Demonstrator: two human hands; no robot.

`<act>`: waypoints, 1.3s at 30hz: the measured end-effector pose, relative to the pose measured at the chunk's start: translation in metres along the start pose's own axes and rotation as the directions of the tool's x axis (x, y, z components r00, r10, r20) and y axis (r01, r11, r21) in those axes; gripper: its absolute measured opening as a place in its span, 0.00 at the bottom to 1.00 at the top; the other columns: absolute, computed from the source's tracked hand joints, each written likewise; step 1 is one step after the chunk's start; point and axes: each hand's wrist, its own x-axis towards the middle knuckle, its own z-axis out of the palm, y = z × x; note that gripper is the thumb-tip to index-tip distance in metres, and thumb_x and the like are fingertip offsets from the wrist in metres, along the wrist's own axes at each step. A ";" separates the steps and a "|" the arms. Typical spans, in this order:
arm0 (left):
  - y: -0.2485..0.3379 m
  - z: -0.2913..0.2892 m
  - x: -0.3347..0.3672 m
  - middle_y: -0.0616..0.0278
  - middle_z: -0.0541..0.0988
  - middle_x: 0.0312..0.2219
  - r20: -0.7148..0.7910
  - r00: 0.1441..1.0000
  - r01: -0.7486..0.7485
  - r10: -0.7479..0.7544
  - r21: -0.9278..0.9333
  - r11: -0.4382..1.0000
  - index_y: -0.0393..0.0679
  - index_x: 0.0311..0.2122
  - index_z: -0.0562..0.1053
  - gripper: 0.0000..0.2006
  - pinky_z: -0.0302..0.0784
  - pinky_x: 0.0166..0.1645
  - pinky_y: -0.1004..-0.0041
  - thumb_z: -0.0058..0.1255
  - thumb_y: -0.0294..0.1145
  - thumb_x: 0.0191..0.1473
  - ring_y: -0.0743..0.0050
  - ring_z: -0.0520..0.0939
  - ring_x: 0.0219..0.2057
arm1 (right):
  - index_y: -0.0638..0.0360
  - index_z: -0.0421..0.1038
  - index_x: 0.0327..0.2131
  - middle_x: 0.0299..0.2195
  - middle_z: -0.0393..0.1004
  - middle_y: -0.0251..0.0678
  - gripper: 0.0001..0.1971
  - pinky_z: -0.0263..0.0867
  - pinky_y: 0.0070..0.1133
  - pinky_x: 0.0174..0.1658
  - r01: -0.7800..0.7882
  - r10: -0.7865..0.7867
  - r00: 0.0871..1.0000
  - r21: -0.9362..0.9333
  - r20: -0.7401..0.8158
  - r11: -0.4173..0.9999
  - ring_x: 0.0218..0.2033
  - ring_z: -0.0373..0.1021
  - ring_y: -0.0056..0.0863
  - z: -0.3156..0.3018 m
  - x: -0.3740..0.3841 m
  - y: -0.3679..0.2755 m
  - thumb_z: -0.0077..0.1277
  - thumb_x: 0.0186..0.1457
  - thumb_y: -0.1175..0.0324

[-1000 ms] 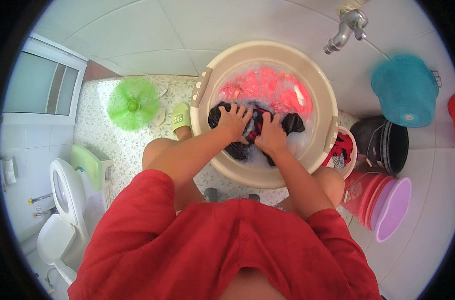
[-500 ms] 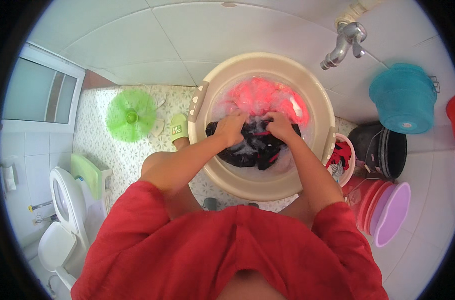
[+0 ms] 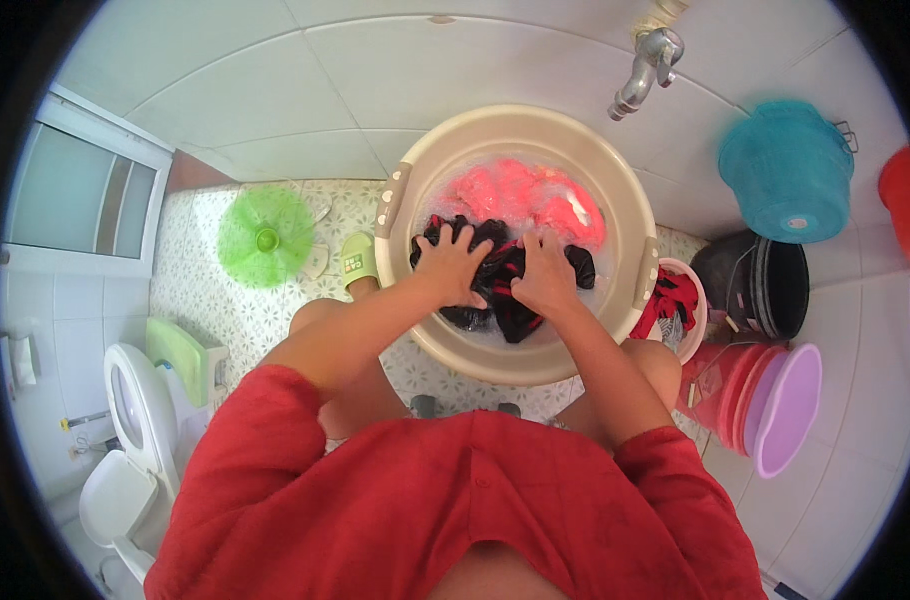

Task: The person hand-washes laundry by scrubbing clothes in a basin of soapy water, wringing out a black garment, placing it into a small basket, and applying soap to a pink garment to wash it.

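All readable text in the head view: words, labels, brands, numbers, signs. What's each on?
Green slipper: block lettering on the strap; printed wording isn't copied here.
Round label on the blue bucket: too small to read.
Black cloth and pink cloth in the beige tub: no lettering I can make out.
No readable signs elsewhere.

Pale tiled walls are enclosing a flower-patterned floor; a white-framed glass panel and a toilet are standing on the left.
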 end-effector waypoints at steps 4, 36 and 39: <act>0.010 0.040 0.027 0.57 0.53 0.57 0.193 0.981 -0.029 -0.034 0.314 0.949 0.52 0.60 0.51 0.45 0.58 0.47 0.40 0.55 0.57 0.39 0.49 0.53 0.58 | 0.61 0.52 0.50 0.46 0.55 0.56 0.31 0.65 0.36 0.42 -0.089 0.108 0.977 -0.108 0.185 0.990 0.48 0.60 0.48 0.064 0.019 0.027 0.52 0.41 0.70; -0.001 -0.022 -0.002 0.53 0.61 0.50 -0.133 0.991 -0.012 0.008 -0.033 0.999 0.53 0.52 0.63 0.37 0.58 0.48 0.44 0.62 0.50 0.33 0.47 0.60 0.53 | 0.57 0.64 0.37 0.40 0.61 0.50 0.22 0.65 0.34 0.39 0.013 -0.012 1.000 -0.013 0.022 1.000 0.40 0.64 0.49 -0.018 0.003 -0.014 0.54 0.31 0.75; 0.009 0.008 0.019 0.53 0.49 0.59 0.151 0.985 0.061 -0.081 0.131 0.990 0.60 0.62 0.44 0.55 0.47 0.50 0.30 0.61 0.60 0.29 0.36 0.49 0.58 | 0.59 0.57 0.44 0.42 0.59 0.51 0.29 0.65 0.34 0.42 -0.070 0.071 0.996 -0.034 0.049 0.997 0.41 0.64 0.50 0.024 0.012 0.002 0.55 0.33 0.73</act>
